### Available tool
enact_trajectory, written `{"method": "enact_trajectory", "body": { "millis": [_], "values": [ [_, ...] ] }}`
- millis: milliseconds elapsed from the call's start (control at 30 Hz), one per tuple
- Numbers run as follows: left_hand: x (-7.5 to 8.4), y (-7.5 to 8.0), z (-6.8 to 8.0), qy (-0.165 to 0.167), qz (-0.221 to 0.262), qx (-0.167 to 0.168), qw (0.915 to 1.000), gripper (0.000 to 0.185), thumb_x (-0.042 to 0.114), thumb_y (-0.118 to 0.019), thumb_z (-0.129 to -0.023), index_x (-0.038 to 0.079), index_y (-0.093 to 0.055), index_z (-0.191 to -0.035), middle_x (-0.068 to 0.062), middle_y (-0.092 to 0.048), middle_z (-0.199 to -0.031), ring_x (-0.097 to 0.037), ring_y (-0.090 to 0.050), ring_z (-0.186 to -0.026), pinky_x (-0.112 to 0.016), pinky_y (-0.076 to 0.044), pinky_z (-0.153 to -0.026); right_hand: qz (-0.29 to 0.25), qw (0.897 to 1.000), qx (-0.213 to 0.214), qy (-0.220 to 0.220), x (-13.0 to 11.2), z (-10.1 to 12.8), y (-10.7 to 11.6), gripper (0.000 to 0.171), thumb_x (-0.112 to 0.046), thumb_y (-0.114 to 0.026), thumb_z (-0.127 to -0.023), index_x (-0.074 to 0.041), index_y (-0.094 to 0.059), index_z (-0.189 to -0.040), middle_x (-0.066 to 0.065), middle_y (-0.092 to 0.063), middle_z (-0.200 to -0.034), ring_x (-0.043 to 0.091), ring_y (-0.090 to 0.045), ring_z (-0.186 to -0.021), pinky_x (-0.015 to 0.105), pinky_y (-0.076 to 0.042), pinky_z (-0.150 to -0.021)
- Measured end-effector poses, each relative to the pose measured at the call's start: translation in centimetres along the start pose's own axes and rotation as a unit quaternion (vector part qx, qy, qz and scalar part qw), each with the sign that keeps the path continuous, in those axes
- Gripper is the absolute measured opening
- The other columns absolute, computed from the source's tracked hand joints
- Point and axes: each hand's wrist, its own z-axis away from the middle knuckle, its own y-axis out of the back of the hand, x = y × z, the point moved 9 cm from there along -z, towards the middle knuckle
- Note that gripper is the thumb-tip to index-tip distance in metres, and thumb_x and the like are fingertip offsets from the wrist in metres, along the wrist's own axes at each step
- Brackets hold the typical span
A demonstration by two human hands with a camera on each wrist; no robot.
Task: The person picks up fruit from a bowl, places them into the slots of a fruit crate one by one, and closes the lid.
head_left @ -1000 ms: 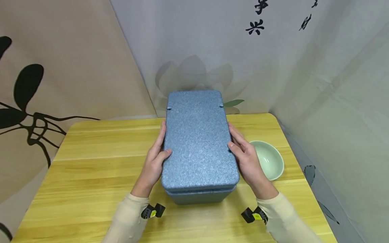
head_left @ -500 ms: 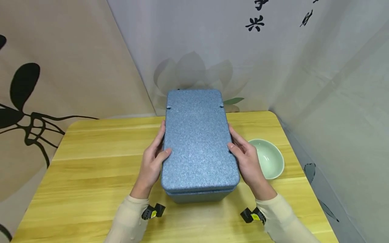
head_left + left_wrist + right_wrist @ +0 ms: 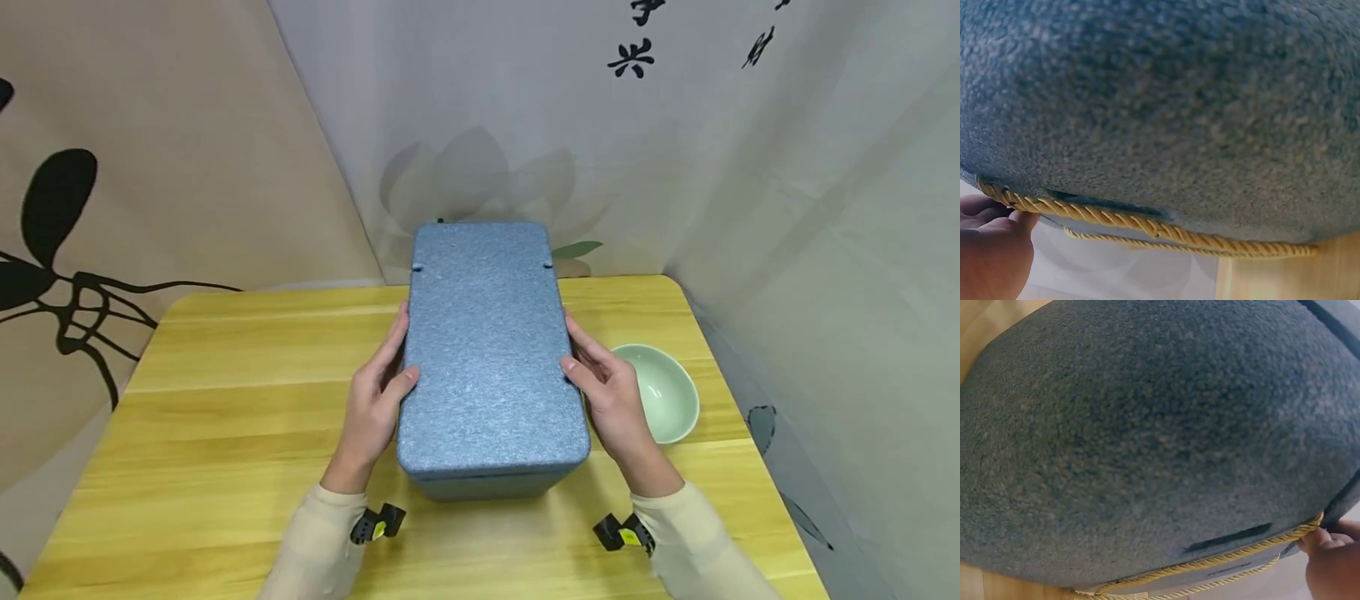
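Observation:
A blue-grey speckled foam box stands lengthwise on the table, with its matching lid on top. My left hand grips the lid's left edge, thumb on the top and fingers along the side. On the opposite edge my right hand grips it the same way. Both wrist views are mostly filled by the box's walls. A twisted yellow rope runs across the box beside the left fingers, and a yellow rope reaches the right hand's fingertips. The box's inside is hidden.
A pale green bowl sits right beside my right hand, partly hidden by it. The wooden table extends on both sides of the box. Printed cloth hangs behind the table and along its sides.
The gap under the lid's front edge has narrowed, with the lid sitting closer on the box. Both hands stay at the lid's edges with only slight shifts.

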Motion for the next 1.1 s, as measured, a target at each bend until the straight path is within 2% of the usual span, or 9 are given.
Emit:
{"method": "enact_trajectory", "body": {
  "millis": [300,600,900,1000,1100],
  "values": [
    [-0.1,-0.3,0.2,-0.004,-0.013,-0.017,0.9998,0.057,-0.006,-0.043,-0.096,-0.007,-0.026,-0.150,-0.016,-0.021,-0.159,-0.028,-0.019,-0.145,-0.033,-0.016,-0.114,0.026,1.000,-0.011,-0.007,0.0,0.1,-0.1,0.051,0.001,-0.053,-0.098,0.006,-0.038,-0.146,0.012,-0.038,-0.152,0.023,-0.033,-0.140,0.028,-0.032,-0.107],
    [-0.5,-0.7,0.5,0.008,-0.020,-0.031,0.9993,0.058,-0.005,-0.042,-0.097,-0.005,-0.023,-0.152,-0.008,-0.018,-0.160,-0.025,-0.015,-0.146,-0.032,-0.014,-0.115,0.058,0.998,-0.012,-0.029,0.2,0.4,0.1,0.052,-0.005,-0.055,-0.098,0.004,-0.037,-0.147,0.008,-0.038,-0.152,0.021,-0.033,-0.140,0.027,-0.035,-0.104],
    [-0.8,-0.8,0.2,0.019,-0.024,-0.021,0.9993,0.059,-0.004,-0.041,-0.098,0.001,-0.023,-0.154,-0.007,-0.019,-0.161,-0.022,-0.016,-0.146,-0.033,-0.014,-0.115,0.062,0.998,0.002,-0.030,0.3,0.2,0.3,0.051,-0.007,-0.055,-0.099,0.003,-0.039,-0.147,0.008,-0.040,-0.151,0.020,-0.035,-0.139,0.026,-0.036,-0.104],
    [-1.4,-0.6,0.3,0.043,-0.030,-0.020,0.9984,0.058,0.001,-0.041,-0.101,0.007,-0.024,-0.156,-0.003,-0.020,-0.161,-0.019,-0.017,-0.146,-0.034,-0.015,-0.115,0.058,0.998,0.000,-0.037,0.6,0.0,0.6,0.051,-0.007,-0.055,-0.099,0.002,-0.040,-0.147,0.009,-0.041,-0.151,0.020,-0.036,-0.139,0.025,-0.037,-0.103],
    [-2.7,-0.1,1.0,0.096,-0.052,-0.025,0.9937,0.053,0.016,-0.033,-0.106,0.011,-0.019,-0.157,0.000,-0.018,-0.161,-0.018,-0.016,-0.146,-0.036,-0.013,-0.115,0.080,0.995,-0.006,-0.055,1.1,-0.1,1.4,0.049,-0.012,-0.054,-0.101,0.002,-0.041,-0.146,0.012,-0.041,-0.150,0.024,-0.036,-0.139,0.029,-0.035,-0.105]
  ]
}}
